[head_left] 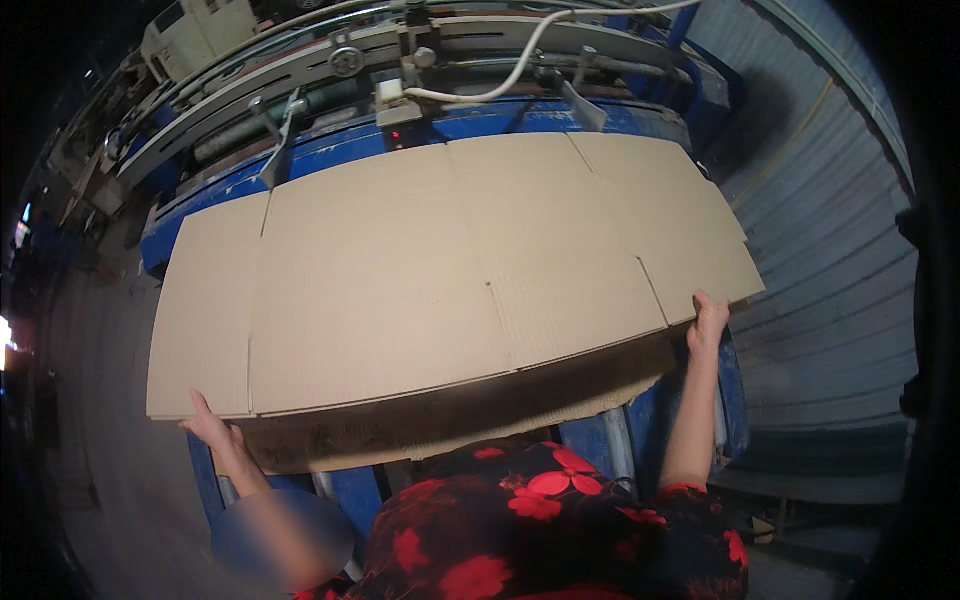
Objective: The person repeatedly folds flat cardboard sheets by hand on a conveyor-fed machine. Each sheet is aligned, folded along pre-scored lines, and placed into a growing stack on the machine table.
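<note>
A large flat sheet of brown corrugated cardboard [440, 270], scored into panels with slotted flaps, lies across a blue machine table [690, 400]. My left hand [212, 428] grips its near left corner from below. At the near right edge my right hand [708, 320] holds the sheet, fingers curled over it. More cardboard [420, 430] lies stacked just beneath the top sheet.
Behind the sheet runs a grey machine frame [340, 65] with rollers, metal guide fingers [285, 135] and a white cable [520, 60]. A corrugated metal wall [830, 250] stands at the right. Grey floor [100, 340] lies at the left.
</note>
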Demonstrator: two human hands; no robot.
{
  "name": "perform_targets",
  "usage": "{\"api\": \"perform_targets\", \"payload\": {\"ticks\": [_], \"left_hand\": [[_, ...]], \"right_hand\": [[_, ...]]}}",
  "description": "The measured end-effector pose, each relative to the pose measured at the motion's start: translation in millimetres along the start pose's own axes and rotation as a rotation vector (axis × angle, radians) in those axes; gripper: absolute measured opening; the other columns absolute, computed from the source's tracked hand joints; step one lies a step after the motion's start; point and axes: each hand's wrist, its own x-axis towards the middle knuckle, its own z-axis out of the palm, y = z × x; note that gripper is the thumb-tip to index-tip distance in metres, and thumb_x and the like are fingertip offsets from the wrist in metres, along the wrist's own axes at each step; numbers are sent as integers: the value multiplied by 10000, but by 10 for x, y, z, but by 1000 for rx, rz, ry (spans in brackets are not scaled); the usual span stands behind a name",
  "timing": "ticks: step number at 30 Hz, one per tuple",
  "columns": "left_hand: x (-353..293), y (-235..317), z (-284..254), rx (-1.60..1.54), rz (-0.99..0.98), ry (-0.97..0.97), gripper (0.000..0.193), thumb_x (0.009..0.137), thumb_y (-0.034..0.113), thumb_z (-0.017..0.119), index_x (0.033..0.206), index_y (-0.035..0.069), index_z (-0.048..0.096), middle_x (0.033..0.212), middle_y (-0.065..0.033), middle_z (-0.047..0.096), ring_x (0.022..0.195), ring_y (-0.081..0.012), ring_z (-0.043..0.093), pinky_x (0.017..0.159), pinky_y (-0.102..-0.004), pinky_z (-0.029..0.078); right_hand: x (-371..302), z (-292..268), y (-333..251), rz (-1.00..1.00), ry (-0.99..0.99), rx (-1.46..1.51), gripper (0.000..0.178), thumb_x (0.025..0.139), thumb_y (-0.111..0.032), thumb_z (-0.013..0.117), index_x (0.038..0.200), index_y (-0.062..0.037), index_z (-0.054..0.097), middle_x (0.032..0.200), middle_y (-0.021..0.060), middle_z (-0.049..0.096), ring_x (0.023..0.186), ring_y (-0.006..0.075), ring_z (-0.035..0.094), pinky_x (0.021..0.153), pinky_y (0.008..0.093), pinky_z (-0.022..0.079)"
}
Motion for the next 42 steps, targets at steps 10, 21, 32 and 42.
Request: {"api": "perform_targets", "payload": {"ticks": [10,21,32,42], "left_hand": [[259,-544,-117,14,-11,-51,353,897,65,526,1184,-130,462,1158,-193,561,991,-281,595,849,-418,532],[244,190,-168,-100,103,25,363,931,70,497,1274,-40,453,1248,-158,512,1078,-262,526,908,-394,485],[97,106,13,-393,-126,-452,395,923,109,583,1249,-84,472,1172,-170,586,1049,-238,586,890,-372,509],[-344,93,-253,-230,-53,-516,301,893,156,638,1110,-43,574,1056,-111,612,912,-205,607,823,-360,508]], "right_hand": [[-165,206,-25,-46,179,246,684,701,110,566,1343,26,347,1245,143,498,1122,266,506,950,351,411],[-198,248,-354,-98,239,354,617,741,88,555,1328,42,373,1262,117,512,1109,238,510,946,327,409],[-148,167,-297,54,18,386,529,786,84,637,1281,14,466,1228,118,546,1130,221,522,971,346,423],[-375,-214,-356,-80,-210,12,240,830,64,575,1063,12,603,989,117,634,997,268,592,820,369,488]]}}
